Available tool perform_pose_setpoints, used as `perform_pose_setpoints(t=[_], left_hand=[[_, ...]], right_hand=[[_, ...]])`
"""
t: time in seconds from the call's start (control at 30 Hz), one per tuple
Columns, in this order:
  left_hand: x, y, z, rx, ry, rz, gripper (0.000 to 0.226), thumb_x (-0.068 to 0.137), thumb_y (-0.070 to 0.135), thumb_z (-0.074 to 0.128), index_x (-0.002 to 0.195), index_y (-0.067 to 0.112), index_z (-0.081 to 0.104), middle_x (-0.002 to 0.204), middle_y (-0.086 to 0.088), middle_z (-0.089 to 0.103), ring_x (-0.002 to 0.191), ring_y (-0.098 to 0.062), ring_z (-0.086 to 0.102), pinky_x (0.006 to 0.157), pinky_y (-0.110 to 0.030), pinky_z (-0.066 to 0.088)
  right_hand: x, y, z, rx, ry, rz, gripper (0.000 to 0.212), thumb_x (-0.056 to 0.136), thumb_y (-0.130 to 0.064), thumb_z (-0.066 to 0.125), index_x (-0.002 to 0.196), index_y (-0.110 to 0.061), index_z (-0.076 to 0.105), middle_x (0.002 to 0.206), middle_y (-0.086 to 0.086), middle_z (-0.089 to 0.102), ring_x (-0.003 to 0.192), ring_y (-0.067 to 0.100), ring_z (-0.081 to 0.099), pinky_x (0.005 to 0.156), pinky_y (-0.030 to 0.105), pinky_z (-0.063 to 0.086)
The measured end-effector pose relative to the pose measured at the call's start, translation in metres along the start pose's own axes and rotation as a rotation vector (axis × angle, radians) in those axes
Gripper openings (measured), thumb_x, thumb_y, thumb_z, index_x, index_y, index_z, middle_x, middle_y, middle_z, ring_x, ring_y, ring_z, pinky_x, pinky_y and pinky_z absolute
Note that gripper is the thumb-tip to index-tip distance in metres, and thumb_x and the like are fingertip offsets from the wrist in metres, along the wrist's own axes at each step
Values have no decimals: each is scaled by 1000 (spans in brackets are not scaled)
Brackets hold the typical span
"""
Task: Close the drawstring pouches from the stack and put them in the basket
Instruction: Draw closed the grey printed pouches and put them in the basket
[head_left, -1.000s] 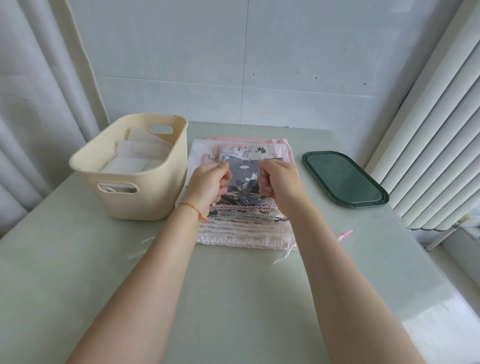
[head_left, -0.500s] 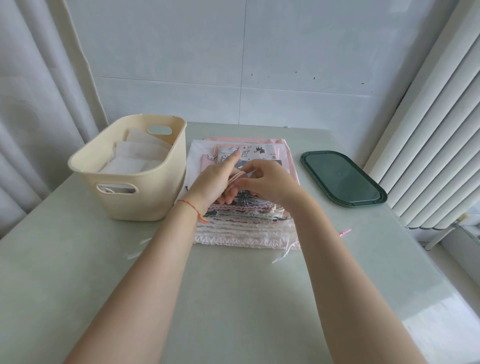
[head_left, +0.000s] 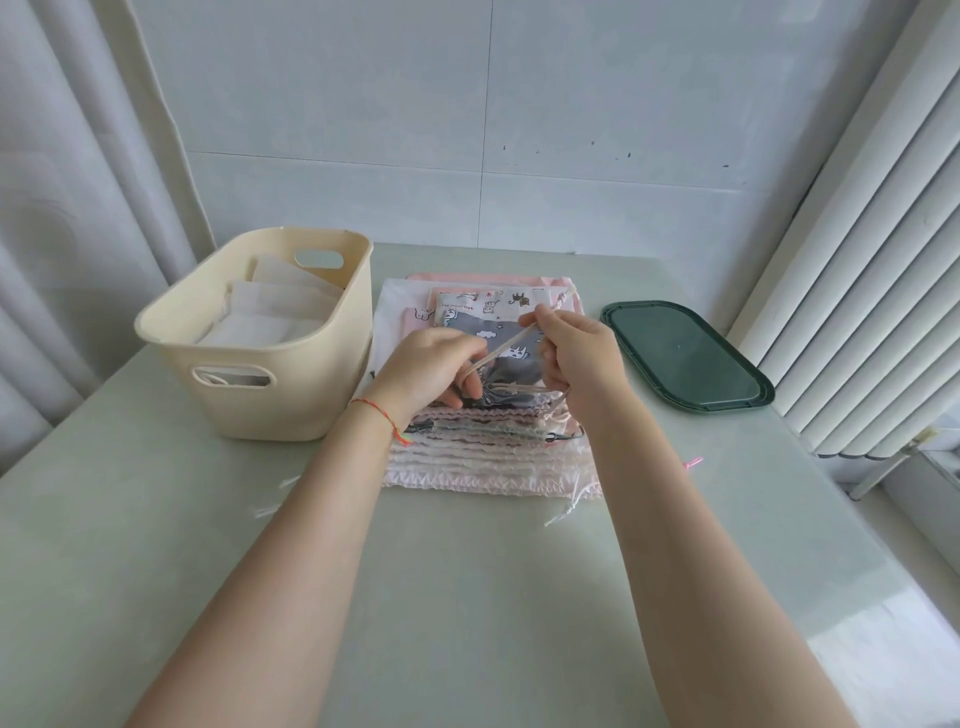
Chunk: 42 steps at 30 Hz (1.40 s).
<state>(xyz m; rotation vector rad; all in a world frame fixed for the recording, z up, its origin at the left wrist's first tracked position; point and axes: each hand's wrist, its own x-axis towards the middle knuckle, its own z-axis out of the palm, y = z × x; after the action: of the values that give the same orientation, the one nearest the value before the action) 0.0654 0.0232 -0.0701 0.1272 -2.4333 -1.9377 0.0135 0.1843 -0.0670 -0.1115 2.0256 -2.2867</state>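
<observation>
Your counter (head_left: 467, 597) fills the lower half of the frame, pale green and glossy. On its left, in the middle-left of the frame, stands the cream basket (head_left: 270, 395), and inside it lie pale pouches (head_left: 270, 317) laid flat against each other. At the right edge of the counter, centre-right of the frame, sits a dark green tray (head_left: 685, 358), well apart from the basket. Between the two, in the centre of the frame, rests the stack of pouches (head_left: 483, 457), its ruffled pink and white edges facing you. On top of that stack lies the grey printed pouch (head_left: 498, 374), its near mouth gathered into a bunch. Your left hand (head_left: 431, 369) sits curled over that bunched mouth, fingers pinching the cord (head_left: 501, 348) at its lower end. Your right hand (head_left: 576, 353) is curled too, thumb and forefinger pinching the same cord higher up, so it runs taut on a slant between your hands. More cord seems to loop under your right wrist, though the view is unclear there. A small pink scrap (head_left: 693, 461) lies on the counter at the right.
</observation>
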Motion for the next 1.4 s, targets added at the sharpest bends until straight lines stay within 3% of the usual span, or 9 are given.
perform_pose_setpoints(t=[0.13, 0.27, 0.37, 0.53, 0.73, 0.9, 1.17, 1.3, 1.4], left_hand=[[0, -3, 2, 85, -23, 74, 20, 92, 18, 62, 75, 14, 73, 68, 2, 68, 70, -10, 61, 60, -24, 51], [-2, -2, 7, -259, -54, 96, 21, 97, 10, 55, 80, 8, 67, 68, -4, 64, 72, -16, 62, 56, -24, 53], [-3, 0, 13, -398, -41, 102, 19, 101, 9, 49, 86, 6, 61, 69, -8, 62, 70, -19, 65, 56, -27, 55], [1, -6, 20, -265, 136, 47, 16, 100, 12, 52, 89, 7, 61, 63, -5, 60, 54, -15, 62, 47, -22, 50], [2, -9, 22, -159, 221, 35, 13, 96, 12, 57, 86, 7, 64, 59, -3, 62, 48, -12, 60, 42, -21, 45], [2, -9, 24, -96, 220, 62, 15, 95, 14, 59, 81, 11, 64, 52, 3, 61, 49, -15, 60, 42, -21, 44], [1, -8, 20, 149, 124, 109, 25, 93, 19, 61, 76, 3, 71, 58, -2, 63, 54, -13, 56, 54, -24, 45], [-2, -4, 17, 227, -30, 94, 28, 89, 19, 58, 73, -3, 64, 62, -1, 54, 62, -15, 48, 60, -26, 41], [-1, -6, 18, 374, -41, 167, 36, 94, 29, 61, 65, 7, 62, 54, 7, 43, 50, -5, 38, 56, -24, 30]], right_hand=[[1, 0, -1, -39, 83, -7, 26, 98, -26, 57, 92, -4, 71, 43, -3, 31, 35, 10, 22, 39, 19, 18], [-1, 0, -2, -196, 114, -12, 28, 98, -29, 57, 80, -13, 72, 46, -4, 38, 33, 8, 29, 39, 19, 27], [1, 0, -1, -356, 49, 30, 34, 98, -40, 54, 83, -12, 65, 52, 0, 46, 34, 10, 37, 40, 19, 32], [1, -8, -3, -744, -182, -7, 56, 86, -62, 59, 66, -11, 49, 58, 2, 56, 48, 16, 45, 52, 26, 37], [-14, -22, -2, -1148, -427, -107, 32, 78, -31, 78, 88, -4, 65, 78, 0, 58, 65, 12, 49, 55, 22, 37], [-15, -20, 1, -1426, -366, -164, 7, 81, -8, 67, 85, -14, 67, 90, 0, 60, 84, 18, 54, 59, 22, 41], [-17, -38, 0, -889, -303, -74, 38, 96, -33, 55, 68, -9, 58, 60, 1, 52, 46, 9, 39, 43, 17, 32], [-18, -38, 1, -541, -264, -26, 33, 97, -26, 52, 67, -13, 57, 55, 0, 53, 52, 13, 52, 51, 19, 40], [-15, -34, 4, -229, -342, -58, 25, 101, -27, 49, 96, -13, 70, 81, 3, 67, 74, 14, 63, 71, 24, 48]])
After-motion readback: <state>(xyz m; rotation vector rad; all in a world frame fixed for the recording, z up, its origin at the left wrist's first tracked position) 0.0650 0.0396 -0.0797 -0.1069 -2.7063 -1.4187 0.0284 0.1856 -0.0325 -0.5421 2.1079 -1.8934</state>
